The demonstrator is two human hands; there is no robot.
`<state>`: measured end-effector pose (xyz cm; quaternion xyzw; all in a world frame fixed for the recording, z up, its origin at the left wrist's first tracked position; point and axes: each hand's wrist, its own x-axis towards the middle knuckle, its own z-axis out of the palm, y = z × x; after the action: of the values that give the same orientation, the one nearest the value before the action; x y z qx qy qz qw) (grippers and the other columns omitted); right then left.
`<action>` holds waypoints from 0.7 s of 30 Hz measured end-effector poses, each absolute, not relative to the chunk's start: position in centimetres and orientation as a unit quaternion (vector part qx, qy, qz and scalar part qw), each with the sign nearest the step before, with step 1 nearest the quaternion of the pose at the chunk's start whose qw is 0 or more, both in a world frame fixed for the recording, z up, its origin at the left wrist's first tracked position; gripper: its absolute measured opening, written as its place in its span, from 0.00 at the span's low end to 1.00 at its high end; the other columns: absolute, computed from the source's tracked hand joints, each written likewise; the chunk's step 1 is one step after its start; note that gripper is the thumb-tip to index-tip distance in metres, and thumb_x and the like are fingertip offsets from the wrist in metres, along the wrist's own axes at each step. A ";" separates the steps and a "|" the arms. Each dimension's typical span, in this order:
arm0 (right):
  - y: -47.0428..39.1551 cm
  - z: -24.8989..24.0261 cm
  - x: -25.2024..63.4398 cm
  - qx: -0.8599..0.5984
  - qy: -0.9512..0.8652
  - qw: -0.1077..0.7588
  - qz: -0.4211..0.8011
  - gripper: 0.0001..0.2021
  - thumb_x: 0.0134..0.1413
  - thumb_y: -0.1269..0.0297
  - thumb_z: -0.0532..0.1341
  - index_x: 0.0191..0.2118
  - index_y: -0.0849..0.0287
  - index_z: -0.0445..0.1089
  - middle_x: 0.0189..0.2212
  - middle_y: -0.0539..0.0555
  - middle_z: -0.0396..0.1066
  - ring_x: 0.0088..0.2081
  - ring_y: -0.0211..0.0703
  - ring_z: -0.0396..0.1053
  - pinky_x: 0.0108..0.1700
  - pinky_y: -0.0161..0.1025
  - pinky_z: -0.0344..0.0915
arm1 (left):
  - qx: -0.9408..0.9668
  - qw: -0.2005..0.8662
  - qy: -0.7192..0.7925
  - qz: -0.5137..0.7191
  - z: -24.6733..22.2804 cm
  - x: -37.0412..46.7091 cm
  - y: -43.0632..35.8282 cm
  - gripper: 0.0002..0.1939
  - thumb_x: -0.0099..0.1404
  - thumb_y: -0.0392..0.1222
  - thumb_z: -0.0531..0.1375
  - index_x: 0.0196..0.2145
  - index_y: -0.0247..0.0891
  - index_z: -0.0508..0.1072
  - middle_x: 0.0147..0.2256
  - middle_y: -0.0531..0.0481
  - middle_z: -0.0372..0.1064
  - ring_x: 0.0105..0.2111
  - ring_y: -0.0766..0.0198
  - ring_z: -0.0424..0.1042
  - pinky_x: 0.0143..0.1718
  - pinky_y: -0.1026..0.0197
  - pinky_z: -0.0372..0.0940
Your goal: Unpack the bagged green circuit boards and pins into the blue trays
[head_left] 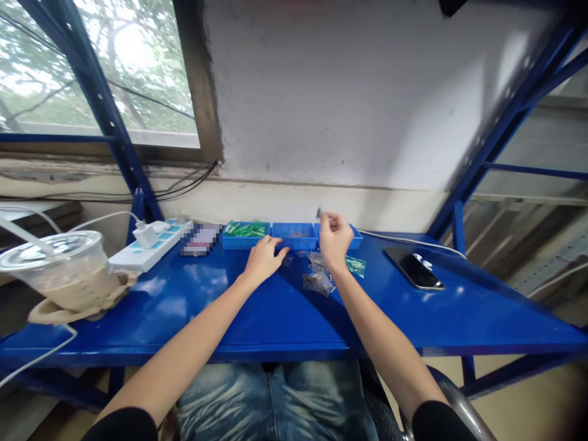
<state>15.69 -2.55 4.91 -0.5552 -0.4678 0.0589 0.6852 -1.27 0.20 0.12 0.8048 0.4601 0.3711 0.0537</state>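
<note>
My left hand rests low in front of the bins, fingers curved and thumb apart, with nothing seen in it. Close to its thumb lies a small clear bag. Raised over the right-hand blue bin, my right hand pinches a small dark piece, too blurred to name. That bin is partly hidden behind the hand. Green packets fill the left blue bin; a few brownish bits lie in the middle blue bin. Clear bags of small brown parts lie beneath my right wrist, beside a green packet.
A phone with white earbuds lies on the blue table at right. At left are a white power strip, a blurred-out item and a drink cup in a cardboard holder. A wall stands behind.
</note>
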 end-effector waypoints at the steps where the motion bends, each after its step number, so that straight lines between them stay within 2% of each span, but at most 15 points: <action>1: -2.7 5.7 16.2 -0.549 -0.449 0.705 -0.007 0.19 0.56 0.53 0.50 0.40 0.62 0.69 0.26 0.53 0.66 0.26 0.37 0.61 0.30 0.35 0.59 | 0.794 0.050 0.502 0.338 -0.1 -1.4 0.3 0.21 0.62 0.54 0.53 0.42 0.36 0.72 0.40 0.40 0.67 0.43 0.49 0.66 0.44 0.48 0.60; 3: -2.8 7.0 17.2 -0.538 -0.430 0.716 -0.112 0.19 0.59 0.54 0.47 0.43 0.61 0.68 0.30 0.55 0.67 0.30 0.39 0.63 0.35 0.37 0.60 | 0.785 0.035 0.555 0.275 -0.7 -1.7 0.6 0.25 0.60 0.60 0.52 0.38 0.36 0.74 0.39 0.38 0.67 0.45 0.44 0.64 0.44 0.43 0.57; 5: -2.2 7.1 17.8 -0.552 -0.470 0.670 -0.159 0.18 0.60 0.56 0.47 0.45 0.59 0.68 0.33 0.56 0.68 0.32 0.40 0.64 0.38 0.38 0.60 | 0.790 0.023 0.566 0.235 -1.2 -1.7 0.7 0.24 0.58 0.60 0.54 0.36 0.37 0.74 0.41 0.37 0.67 0.46 0.42 0.62 0.44 0.42 0.56; 9: -0.8 4.3 17.2 -0.635 -0.650 0.410 -0.083 0.14 0.55 0.59 0.55 0.45 0.55 0.70 0.31 0.56 0.71 0.33 0.44 0.68 0.36 0.38 0.59 | 0.796 0.048 0.556 0.233 -2.0 -1.1 1.1 0.13 0.57 0.50 0.58 0.36 0.40 0.73 0.43 0.41 0.68 0.47 0.45 0.62 0.44 0.44 0.55; 11: -0.6 2.6 16.4 -0.659 -0.676 0.328 -0.037 0.14 0.54 0.57 0.56 0.43 0.55 0.72 0.30 0.56 0.73 0.34 0.45 0.69 0.36 0.37 0.59 | 0.785 0.086 0.556 0.257 -2.3 -1.0 1.4 0.08 0.55 0.44 0.60 0.35 0.42 0.72 0.39 0.46 0.71 0.45 0.49 0.64 0.43 0.47 0.56; 14: -1.1 1.2 15.1 -0.673 -0.662 0.328 0.035 0.19 0.56 0.49 0.51 0.35 0.56 0.74 0.28 0.56 0.73 0.33 0.44 0.69 0.34 0.35 0.58 | 0.776 0.159 0.515 0.328 -1.9 -1.2 1.9 0.06 0.55 0.35 0.58 0.32 0.41 0.69 0.31 0.51 0.70 0.36 0.59 0.68 0.39 0.57 0.60; 17: -1.3 0.9 14.3 -0.637 -0.649 0.368 0.195 0.28 0.56 0.42 0.46 0.25 0.60 0.72 0.19 0.54 0.68 0.25 0.40 0.66 0.29 0.34 0.57 | 0.783 0.160 0.427 0.424 -0.8 -1.4 1.6 0.05 0.55 0.31 0.56 0.30 0.38 0.68 0.30 0.52 0.66 0.31 0.65 0.66 0.37 0.62 0.62; 19: -1.1 0.8 14.0 -0.584 -0.624 0.410 0.319 0.27 0.54 0.42 0.47 0.24 0.61 0.69 0.15 0.50 0.62 0.18 0.35 0.60 0.24 0.33 0.54 | 0.790 0.122 0.382 0.464 -0.1 -1.4 1.1 0.05 0.56 0.30 0.55 0.28 0.38 0.69 0.32 0.51 0.63 0.33 0.65 0.66 0.38 0.62 0.62; 21: -0.8 0.6 13.8 -0.542 -0.582 0.464 0.391 0.22 0.51 0.45 0.53 0.25 0.61 0.68 0.14 0.46 0.59 0.15 0.31 0.53 0.21 0.31 0.50 | 0.800 0.100 0.358 0.471 0.3 -1.2 0.7 0.07 0.56 0.29 0.55 0.27 0.37 0.70 0.34 0.50 0.60 0.34 0.65 0.65 0.40 0.61 0.63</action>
<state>13.83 -0.79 0.65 -0.5420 -0.5816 0.3908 0.4638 -1.20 0.68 0.32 0.8001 0.3581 0.4708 0.1003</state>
